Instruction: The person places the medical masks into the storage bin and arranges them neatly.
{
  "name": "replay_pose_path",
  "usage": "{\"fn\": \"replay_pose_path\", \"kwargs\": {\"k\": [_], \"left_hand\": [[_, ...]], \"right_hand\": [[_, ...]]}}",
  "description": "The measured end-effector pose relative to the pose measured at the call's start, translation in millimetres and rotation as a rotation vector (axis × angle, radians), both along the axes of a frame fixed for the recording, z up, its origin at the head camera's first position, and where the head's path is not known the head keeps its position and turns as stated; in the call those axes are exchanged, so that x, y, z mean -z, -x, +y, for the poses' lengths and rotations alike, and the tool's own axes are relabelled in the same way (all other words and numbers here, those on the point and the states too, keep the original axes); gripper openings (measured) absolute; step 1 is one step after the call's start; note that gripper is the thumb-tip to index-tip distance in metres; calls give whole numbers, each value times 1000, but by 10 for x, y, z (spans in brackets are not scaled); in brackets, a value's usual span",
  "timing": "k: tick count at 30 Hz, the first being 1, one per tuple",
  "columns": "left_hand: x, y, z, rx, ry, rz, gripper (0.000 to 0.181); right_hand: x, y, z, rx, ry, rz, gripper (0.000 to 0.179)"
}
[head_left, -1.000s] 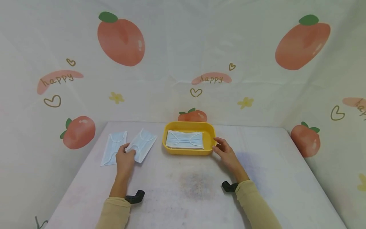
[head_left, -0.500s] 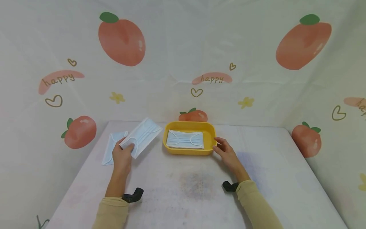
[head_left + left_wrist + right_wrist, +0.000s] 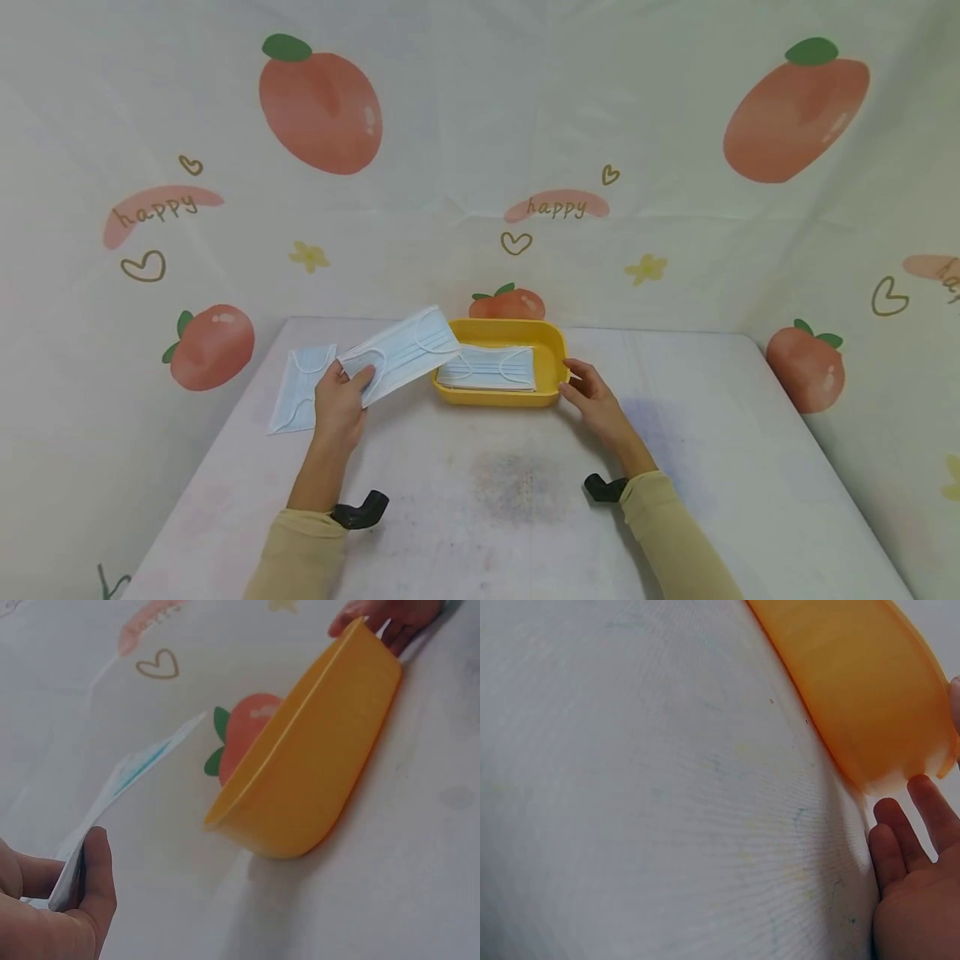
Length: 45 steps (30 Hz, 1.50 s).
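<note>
In the head view my left hand (image 3: 341, 408) pinches a pale blue pleated face mask (image 3: 405, 350) between thumb and fingers. The mask is lifted and tilted, its far end in front of the left end of a yellow tray (image 3: 502, 400). The left wrist view shows this mask (image 3: 120, 780) nearly edge-on, apart from the tray (image 3: 315, 750). Inside the tray lie stacked face masks (image 3: 498, 367), partly hidden by the held one. My right hand (image 3: 600, 408) touches the tray's right end, its fingers (image 3: 930, 802) extended against the outer wall.
Another face mask (image 3: 296, 392) lies flat on the table (image 3: 480, 500) at the left, partly behind my left hand. A white cloth backdrop (image 3: 442, 125) with printed fruit rises behind the table. Both wrists carry a black camera mount (image 3: 360, 510).
My left hand has lifted the face mask from beside the other loose one and carried it rightward, turning it flatter towards the tray. The right hand and the tray stay in place.
</note>
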<state>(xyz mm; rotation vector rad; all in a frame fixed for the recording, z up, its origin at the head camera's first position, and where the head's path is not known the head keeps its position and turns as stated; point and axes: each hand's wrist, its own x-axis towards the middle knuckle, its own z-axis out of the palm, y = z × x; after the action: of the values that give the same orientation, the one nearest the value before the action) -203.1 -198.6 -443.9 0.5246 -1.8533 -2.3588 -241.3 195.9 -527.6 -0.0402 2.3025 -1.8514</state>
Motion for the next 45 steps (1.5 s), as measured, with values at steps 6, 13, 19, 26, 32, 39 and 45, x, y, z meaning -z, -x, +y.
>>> {"fn": "replay_pose_path", "kwargs": {"k": [6,13,19,26,32,39,45], "left_hand": [[-32,74,121,51,36,2,58],[-70,185,270,117,80,30,54],[-72,290,394,195,109,15,52],[-114,422,544,224,113,-18,52],[-91,551,662,248,135,-48,54],[-2,671,809,241,226,-81,54],[14,734,932,251,301,-80,52]], "right_hand": [[-16,8,-3,4,17,-31,58],[-20,50,2,26,37,-54,56],[-23,54,-4,34,43,-53,55],[-28,51,-10,29,47,-44,55],[-16,48,-2,25,48,-31,56],[-1,44,2,25,36,-33,55],[-7,58,-4,33,33,-38,55]]}}
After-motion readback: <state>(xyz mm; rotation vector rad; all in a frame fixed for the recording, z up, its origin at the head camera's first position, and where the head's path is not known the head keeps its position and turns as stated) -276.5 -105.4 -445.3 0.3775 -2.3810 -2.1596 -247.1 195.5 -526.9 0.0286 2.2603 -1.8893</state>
